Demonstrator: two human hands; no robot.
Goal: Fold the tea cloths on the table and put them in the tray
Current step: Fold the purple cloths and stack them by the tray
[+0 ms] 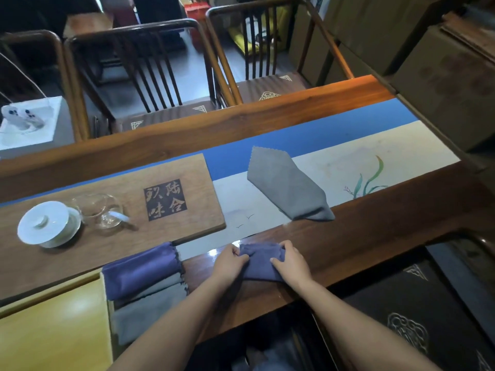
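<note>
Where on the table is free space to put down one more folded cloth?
Free: the pale runner between the wooden board and the grey cloth, and right of that cloth. Crowded: the tray corner with stacked cloths, and where both hands fold.

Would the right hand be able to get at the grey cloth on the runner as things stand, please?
Probably yes, once freed: the right hand grips the purple cloth now, but nothing lies between it and the grey cloth.

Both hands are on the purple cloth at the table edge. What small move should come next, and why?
Probably carry the purple cloth, already folded small and gripped by the left hand and right hand, left onto the folded cloths in the tray. The grey cloth waits.
</note>
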